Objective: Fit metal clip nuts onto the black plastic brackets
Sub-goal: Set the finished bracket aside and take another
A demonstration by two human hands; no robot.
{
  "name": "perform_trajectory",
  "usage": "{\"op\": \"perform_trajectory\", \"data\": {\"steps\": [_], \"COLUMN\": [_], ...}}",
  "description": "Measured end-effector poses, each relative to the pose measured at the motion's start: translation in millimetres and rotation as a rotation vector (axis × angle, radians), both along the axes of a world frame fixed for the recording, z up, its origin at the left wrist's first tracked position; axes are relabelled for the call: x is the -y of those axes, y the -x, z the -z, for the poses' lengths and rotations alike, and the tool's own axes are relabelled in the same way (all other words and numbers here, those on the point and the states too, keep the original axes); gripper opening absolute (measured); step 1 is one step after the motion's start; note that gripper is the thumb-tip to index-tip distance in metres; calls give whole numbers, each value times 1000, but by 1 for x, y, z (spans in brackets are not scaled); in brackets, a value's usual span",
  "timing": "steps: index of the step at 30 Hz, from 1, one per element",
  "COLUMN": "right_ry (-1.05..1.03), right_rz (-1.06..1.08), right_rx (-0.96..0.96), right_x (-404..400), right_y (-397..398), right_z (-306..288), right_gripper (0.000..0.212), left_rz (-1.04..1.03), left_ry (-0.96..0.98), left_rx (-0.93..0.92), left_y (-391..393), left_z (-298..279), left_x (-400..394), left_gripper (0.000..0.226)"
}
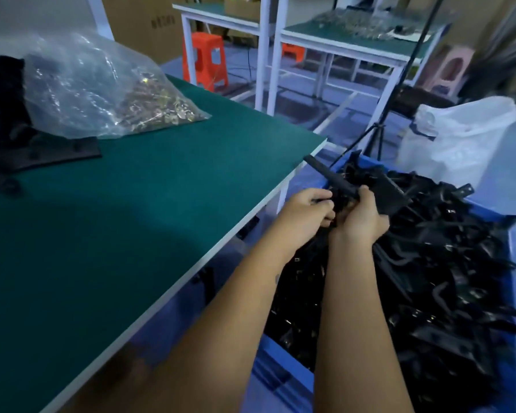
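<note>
Black plastic bracket [370, 186]: long, dark, held above blue crate [283, 353] | left hand [306, 214] and right hand [362, 217] both grip it | crate full of brackets [444, 278] | clear bag [102, 84] of metal clip nuts [158, 107] on green table [131, 204]

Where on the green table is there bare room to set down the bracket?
The green table is bare from its near right edge up to the bag of clips and the black parts at far left. The blue bin is heaped full.
</note>
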State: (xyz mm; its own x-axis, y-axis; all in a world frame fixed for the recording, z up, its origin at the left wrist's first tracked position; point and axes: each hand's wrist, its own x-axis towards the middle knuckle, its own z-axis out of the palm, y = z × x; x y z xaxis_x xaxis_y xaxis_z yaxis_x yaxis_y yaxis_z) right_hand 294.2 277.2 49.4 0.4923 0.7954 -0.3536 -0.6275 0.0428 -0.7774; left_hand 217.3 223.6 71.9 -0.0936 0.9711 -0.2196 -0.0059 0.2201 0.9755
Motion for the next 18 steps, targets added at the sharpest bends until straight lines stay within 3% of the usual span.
{"op": "perform_trajectory", "data": {"steps": [4,9,13,18], "right_ry": [143,204,63,-200], "right_rz": [45,-11,-51,-95], "right_rx": [-55,-37,34,209], "right_x": [-19,-15,-6,17], "right_y": [-16,19,62,134], "right_z": [13,17,-1,-47], "right_gripper": [24,12,25,24], "left_rz": [-9,-100,-167,-322], "left_ry": [21,-50,-157,-266], "left_rx": [-32,58,188,268], "left_y": [10,25,50,97], "left_z": [2,-9,-25,-49], "left_x": [6,8,18,42], "left_gripper": [21,26,28,29]}}
